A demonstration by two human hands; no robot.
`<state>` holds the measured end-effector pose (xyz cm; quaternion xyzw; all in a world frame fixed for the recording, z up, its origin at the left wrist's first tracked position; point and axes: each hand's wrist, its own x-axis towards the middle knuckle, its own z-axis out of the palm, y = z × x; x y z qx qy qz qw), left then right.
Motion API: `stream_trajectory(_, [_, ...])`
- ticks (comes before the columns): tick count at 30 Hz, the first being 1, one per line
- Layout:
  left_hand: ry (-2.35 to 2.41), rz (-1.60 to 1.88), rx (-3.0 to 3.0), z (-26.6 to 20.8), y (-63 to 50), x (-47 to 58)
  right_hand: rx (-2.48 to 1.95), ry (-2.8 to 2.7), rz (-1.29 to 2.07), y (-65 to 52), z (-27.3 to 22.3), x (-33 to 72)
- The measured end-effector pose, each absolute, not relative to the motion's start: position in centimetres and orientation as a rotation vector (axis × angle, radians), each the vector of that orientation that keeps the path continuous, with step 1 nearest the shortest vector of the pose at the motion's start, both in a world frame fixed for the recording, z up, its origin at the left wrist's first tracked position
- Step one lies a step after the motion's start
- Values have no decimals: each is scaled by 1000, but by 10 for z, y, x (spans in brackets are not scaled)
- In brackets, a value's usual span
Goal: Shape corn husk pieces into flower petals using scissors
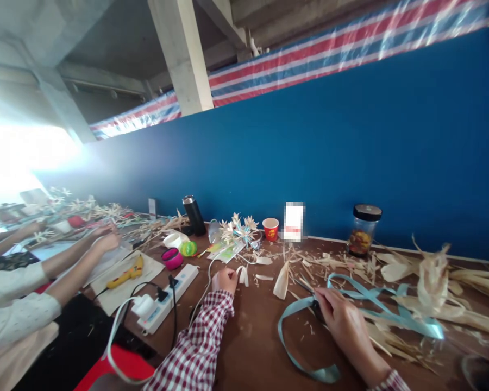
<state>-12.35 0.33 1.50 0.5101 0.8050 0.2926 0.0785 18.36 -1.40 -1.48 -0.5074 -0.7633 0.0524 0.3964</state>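
My left hand [225,281] is closed at the middle of the brown table, its fingertips against a small pale corn husk strip [243,276] that sticks out to the right. To the right, my right hand [339,312] is wrapped round a pair of scissors [305,284], with the thin blades pointing up and left and most of the dark handles hidden. A light blue ribbon [287,320] curls on the table around this hand. Between the hands, a broad dry husk piece [282,281] lies a little farther back. Behind my left hand stands a bunch of husk flowers [239,230].
A red paper cup [271,229], a lidded jar [363,231] and a black thermos [194,216] stand along the blue partition [309,146]. A power strip [169,300] with cables and a yellow glue gun [126,272] lie left. Another person's hands [106,239] work beyond.
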Motion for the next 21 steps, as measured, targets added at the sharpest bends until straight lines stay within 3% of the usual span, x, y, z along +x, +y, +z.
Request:
stream_trajectory(13, [2313,719,1881,28,3,-113,-1266,-1979,208,-17,-8,179])
stream_trajectory(21, [2159,393,2026,17,23,-71,-1284,-1992,211,-16,-10,180])
